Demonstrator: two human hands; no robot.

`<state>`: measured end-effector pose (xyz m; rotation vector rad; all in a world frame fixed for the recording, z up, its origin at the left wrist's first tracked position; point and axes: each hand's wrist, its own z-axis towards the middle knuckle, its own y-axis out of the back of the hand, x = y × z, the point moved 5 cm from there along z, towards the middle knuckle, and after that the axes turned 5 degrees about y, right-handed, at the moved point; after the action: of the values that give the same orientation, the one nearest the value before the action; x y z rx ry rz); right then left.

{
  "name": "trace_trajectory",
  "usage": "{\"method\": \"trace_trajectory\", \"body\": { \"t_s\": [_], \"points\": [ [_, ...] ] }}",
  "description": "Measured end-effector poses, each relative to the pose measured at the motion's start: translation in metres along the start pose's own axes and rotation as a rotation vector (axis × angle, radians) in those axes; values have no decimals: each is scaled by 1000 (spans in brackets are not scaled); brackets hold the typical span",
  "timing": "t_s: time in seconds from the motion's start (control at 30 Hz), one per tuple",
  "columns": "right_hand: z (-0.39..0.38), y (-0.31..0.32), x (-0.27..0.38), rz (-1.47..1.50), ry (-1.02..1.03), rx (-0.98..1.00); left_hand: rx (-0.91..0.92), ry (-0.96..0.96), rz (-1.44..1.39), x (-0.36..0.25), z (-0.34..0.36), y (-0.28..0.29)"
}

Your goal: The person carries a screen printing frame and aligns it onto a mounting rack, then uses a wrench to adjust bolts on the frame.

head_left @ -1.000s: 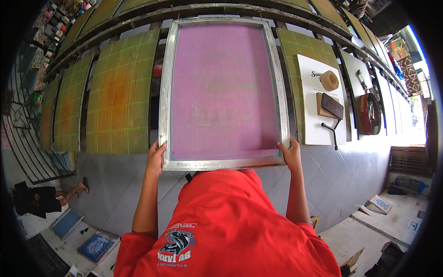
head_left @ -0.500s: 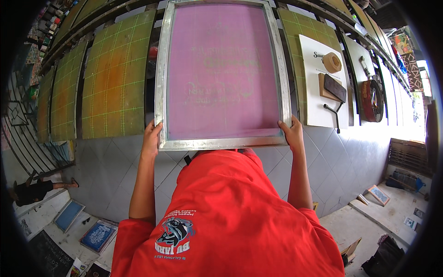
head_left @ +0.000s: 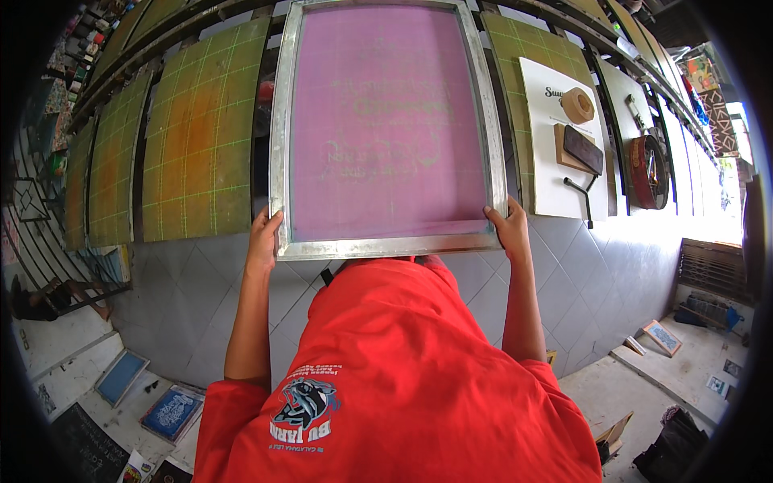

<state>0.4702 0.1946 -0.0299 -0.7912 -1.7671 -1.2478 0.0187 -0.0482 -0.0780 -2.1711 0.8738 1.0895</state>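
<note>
A large screen-printing frame (head_left: 386,249) with a metal rim and pinkish-purple mesh spans the middle of the view, its near edge close to my red shirt. Faint lettering shows in the mesh. My left hand (head_left: 264,235) grips the frame's near left corner, thumb on top of the rim. At the near right corner my right hand (head_left: 509,229) holds the rim the same way. The fingers beneath the frame are mostly hidden. To the right, a white board (head_left: 543,193) carries a tape roll (head_left: 577,105), a dark-topped block (head_left: 581,150) and a black T-shaped wrench (head_left: 589,205).
Green-orange printing boards with grid lines (head_left: 201,137) stand in a row left of the frame. A round reddish container (head_left: 644,173) rests on a board further right. Grey floor tiles (head_left: 189,306) lie below. Another person (head_left: 56,299) is at the far left, beside railings.
The person at the far left has shifted posture and moved slightly up and left. My hands keep their hold, and the frame stays almost in place.
</note>
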Motion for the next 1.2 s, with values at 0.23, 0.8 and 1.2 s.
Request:
{"method": "trace_trajectory", "body": {
  "t_s": [0.23,0.8,1.2],
  "points": [
    [1,0,-4,14,-11,2,-6,-11,-26,0,0,-2],
    [0,0,-1,9,-16,9,10,2,-29,0,-1,-1],
    [-1,1,4,-24,0,-4,13,-14,-21,-1,-2,-2]
  ]
}}
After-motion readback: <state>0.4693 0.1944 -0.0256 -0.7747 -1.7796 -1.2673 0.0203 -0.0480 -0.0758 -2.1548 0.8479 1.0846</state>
